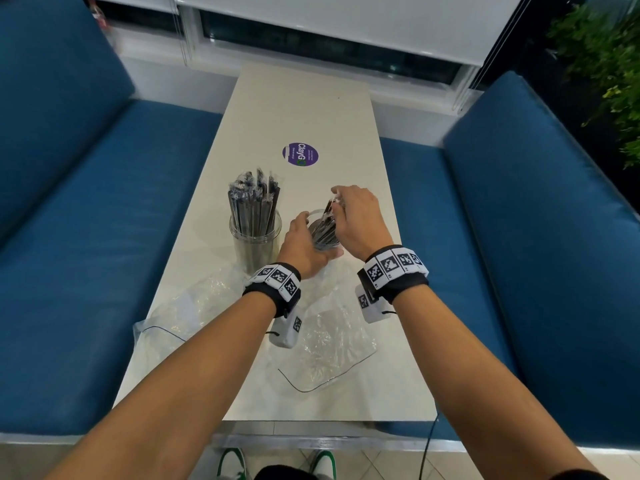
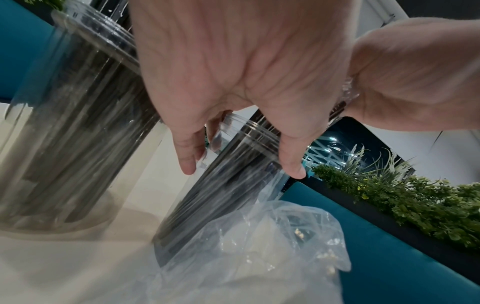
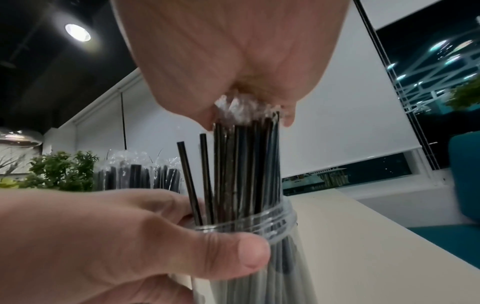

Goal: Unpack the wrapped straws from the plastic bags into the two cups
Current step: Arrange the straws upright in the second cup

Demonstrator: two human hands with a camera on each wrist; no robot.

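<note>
Two clear plastic cups stand on the cream table (image 1: 298,109). The left cup (image 1: 255,240) is packed with wrapped black straws (image 1: 254,199) and nothing touches it. My left hand (image 1: 306,242) grips the right cup (image 1: 323,237) near its rim, thumb on the near side (image 3: 233,257), and the cup tilts a little. My right hand (image 1: 351,216) is above that cup, its fingers closed on the crinkled wrapper tops of a bundle of straws (image 3: 244,160) whose lower ends are inside the cup (image 3: 272,222). Two straws (image 3: 197,181) lean apart from the bundle.
Two crumpled clear plastic bags lie near the table's front, one at the left (image 1: 187,306) and one under my wrists (image 1: 332,344). A purple round sticker (image 1: 300,154) marks the table's middle. Blue bench seats (image 1: 104,237) flank the table on both sides.
</note>
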